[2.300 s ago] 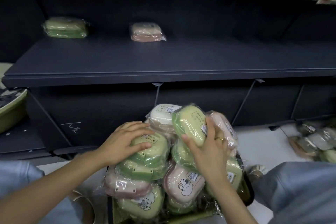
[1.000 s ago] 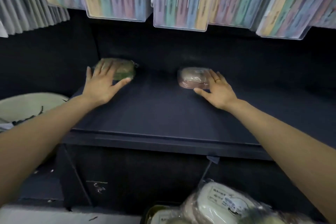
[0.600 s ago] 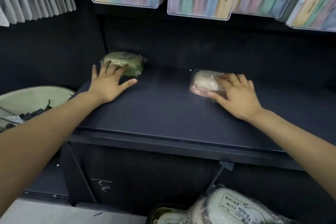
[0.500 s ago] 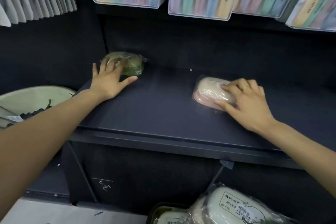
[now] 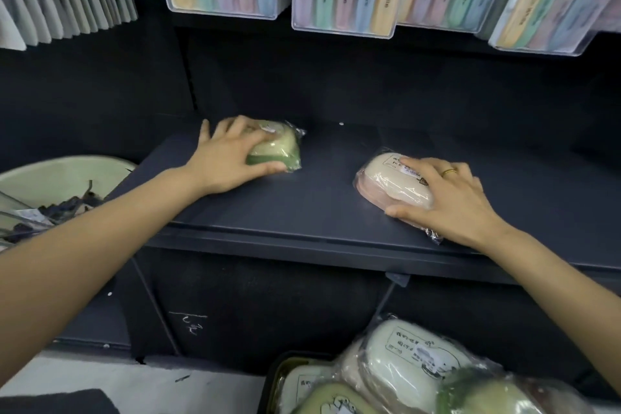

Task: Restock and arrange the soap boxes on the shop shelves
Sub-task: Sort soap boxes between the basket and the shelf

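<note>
You are early in the job: only two wrapped soap boxes sit on the dark shelf [image 5: 336, 198], well apart, with bare shelf between and to the right of them. Your left hand [image 5: 228, 158] grips the green soap box [image 5: 280, 153] toward the back left, fingers over its top and thumb along its front edge. Your right hand [image 5: 450, 198] holds the pink soap box [image 5: 386, 183] near the front edge, fingers across the lid and thumb along its near side. The bulk of the stock is still piled in the tray [image 5: 274, 380] below, so most of the restocking looks left to do.
</note>
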